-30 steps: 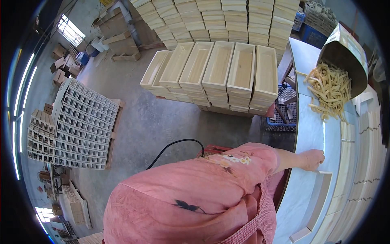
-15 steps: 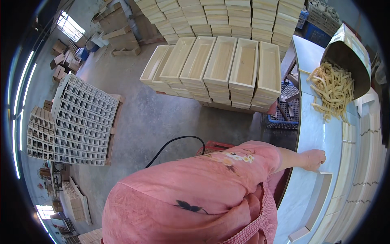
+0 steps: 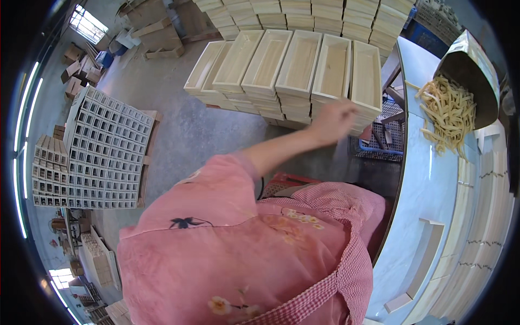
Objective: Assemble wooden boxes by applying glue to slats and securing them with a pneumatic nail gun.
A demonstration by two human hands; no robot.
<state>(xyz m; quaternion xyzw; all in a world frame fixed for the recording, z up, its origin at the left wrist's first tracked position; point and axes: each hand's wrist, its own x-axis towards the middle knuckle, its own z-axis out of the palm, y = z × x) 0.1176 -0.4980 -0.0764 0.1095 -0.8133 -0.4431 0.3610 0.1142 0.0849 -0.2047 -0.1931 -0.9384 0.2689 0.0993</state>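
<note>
My left arm, in a pink flowered sleeve, reaches across to the stacked shallow wooden boxes [image 3: 295, 59]. My left hand [image 3: 335, 120] is over the front edge of the right-hand stacks. Its fingers look bent but are smeared by motion, so whether they hold anything is unclear. The boxes are pale, long and open at the top, standing side by side in several stacks. On the pale worktable [image 3: 401, 216] at the right lies a wooden frame [image 3: 428, 257], with one long side and two short ends showing. My right hand is out of sight.
A tipped container [image 3: 474, 70] spills pale curled strips [image 3: 447, 111] onto the far table. Long wooden slats [image 3: 493, 216] line its right side. A blue crate [image 3: 379, 145] with tools stands beneath the boxes. At left, a block of stacked hollow pieces [image 3: 105, 151] rests on a pallet.
My left hand has left the worktable, beside the wooden frame, and swung over to the stacked boxes. The frame stays on the table. The whole view has shifted slightly.
</note>
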